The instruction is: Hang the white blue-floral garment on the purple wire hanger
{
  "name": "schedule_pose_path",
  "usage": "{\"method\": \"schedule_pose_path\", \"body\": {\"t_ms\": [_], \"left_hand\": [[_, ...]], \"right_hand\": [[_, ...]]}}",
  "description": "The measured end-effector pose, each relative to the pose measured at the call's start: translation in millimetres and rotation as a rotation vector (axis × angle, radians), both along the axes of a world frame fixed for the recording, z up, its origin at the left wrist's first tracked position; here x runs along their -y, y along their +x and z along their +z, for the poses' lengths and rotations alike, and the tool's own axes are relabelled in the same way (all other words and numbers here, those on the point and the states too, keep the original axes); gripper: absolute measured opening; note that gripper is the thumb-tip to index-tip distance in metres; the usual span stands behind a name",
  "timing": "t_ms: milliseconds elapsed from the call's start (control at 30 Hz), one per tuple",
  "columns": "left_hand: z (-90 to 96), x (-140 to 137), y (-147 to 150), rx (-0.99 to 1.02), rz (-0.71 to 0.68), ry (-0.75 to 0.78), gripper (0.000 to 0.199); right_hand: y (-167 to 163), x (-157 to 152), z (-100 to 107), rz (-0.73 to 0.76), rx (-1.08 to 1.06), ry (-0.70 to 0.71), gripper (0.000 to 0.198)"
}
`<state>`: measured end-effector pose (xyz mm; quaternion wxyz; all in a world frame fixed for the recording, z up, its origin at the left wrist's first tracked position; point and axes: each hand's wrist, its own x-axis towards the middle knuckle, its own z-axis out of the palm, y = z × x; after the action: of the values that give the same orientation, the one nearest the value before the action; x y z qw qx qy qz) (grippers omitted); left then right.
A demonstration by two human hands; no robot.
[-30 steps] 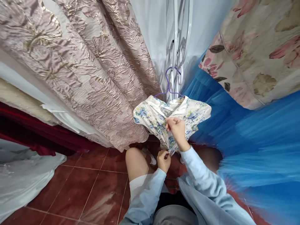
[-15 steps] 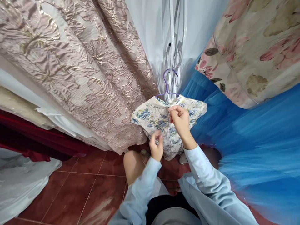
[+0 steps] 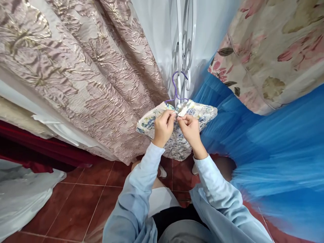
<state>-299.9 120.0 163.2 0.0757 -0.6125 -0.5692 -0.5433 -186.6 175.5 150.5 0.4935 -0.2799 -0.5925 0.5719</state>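
A small floral blouse (image 3: 177,143), white with blue and yellow print, hangs on a purple hanger (image 3: 175,88) in front of me. My left hand (image 3: 163,127) pinches the blouse's collar edge on the left of the neck opening. Close beside it, my right hand (image 3: 189,129) grips the opposite collar edge, where a pale strip of the fabric is turned up. The two sets of fingertips nearly meet at the middle of the neckline. Whatever small fastening may lie between them is hidden by the fingers.
The hanger's hook is on a white metal stand (image 3: 180,44). Pink and gold brocade fabric (image 3: 101,77) drapes at the left. On the right are blue tulle (image 3: 273,158) and a floral cloth (image 3: 273,57). Below is a red tiled floor (image 3: 88,199).
My left hand has risen from below the blouse to its collar and closed there. My right hand stays at the neckline. The blouse sits slightly further left and higher in view.
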Motion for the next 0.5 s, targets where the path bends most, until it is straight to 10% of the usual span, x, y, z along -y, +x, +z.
{"method": "schedule_pose_path", "body": {"t_ms": [500], "left_hand": [[-2.5,-1,8,0.234,0.016,0.127,0.031]], "right_hand": [[-11,-11,-51,0.017,0.158,-0.134,0.028]]}}
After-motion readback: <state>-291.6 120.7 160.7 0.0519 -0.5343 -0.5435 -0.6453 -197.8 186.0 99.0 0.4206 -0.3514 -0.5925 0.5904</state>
